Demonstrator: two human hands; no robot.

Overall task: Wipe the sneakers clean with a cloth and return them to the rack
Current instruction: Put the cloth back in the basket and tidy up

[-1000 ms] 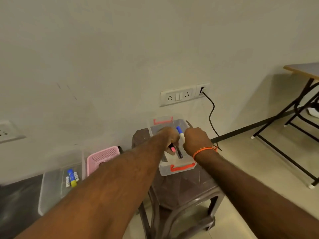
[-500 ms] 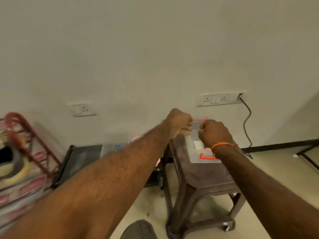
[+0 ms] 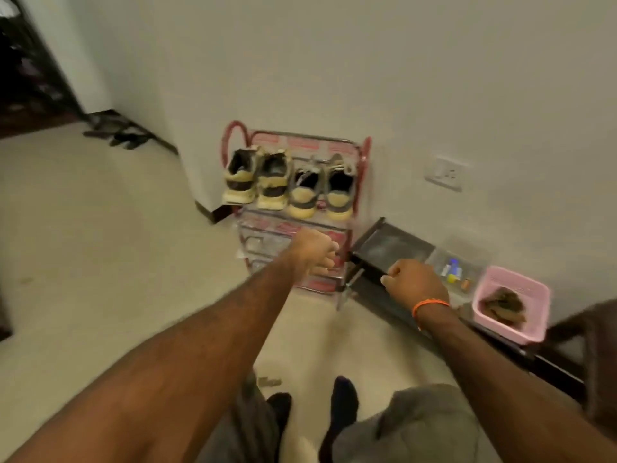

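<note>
Standing on the top shelf of the red rack (image 3: 362, 155): four sneakers (image 3: 287, 187), far centre. Left hand (image 3: 312, 248) and right hand (image 3: 412, 284): fingers curled, holding nothing.

Both forearms are bare — no sleeves in view. An orange band (image 3: 430, 304) circles the right wrist just behind the right hand (image 3: 414, 282). Grey trousers (image 3: 414, 429) cover the legs — dark socks (image 3: 344, 399) below.
</note>
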